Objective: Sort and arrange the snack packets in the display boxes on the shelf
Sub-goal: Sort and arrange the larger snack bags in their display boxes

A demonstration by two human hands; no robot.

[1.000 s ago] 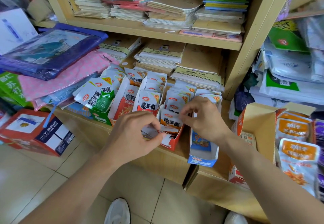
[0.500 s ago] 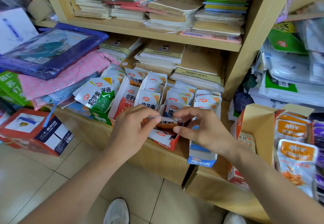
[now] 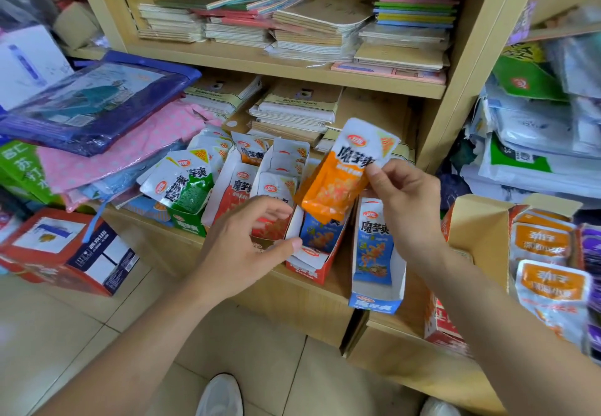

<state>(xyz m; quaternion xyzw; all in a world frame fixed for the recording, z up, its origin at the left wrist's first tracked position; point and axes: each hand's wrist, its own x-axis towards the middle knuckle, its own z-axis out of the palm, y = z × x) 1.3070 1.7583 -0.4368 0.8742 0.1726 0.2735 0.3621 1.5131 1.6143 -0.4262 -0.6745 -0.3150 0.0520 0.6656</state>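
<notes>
Pinching orange-and-white packet (tilted), right hand, black lettering

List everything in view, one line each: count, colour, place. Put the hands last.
orange packet: one, orange and white, raised at centre of view
green box: one, green, left of the row, holds green packets
red box: one, red and white, middle of the row
blue box: one, blue and white, right of the row, holds a blue packet
notebooks: many stacks, mixed colours, on the wooden shelves
cardboard box: one, brown, far right, holds orange-labelled packets
carton: one, red and navy, floor at left
shoes: two, white, bottom edge
left hand: open, just left of the red box
right hand: pinches the orange packet
</notes>
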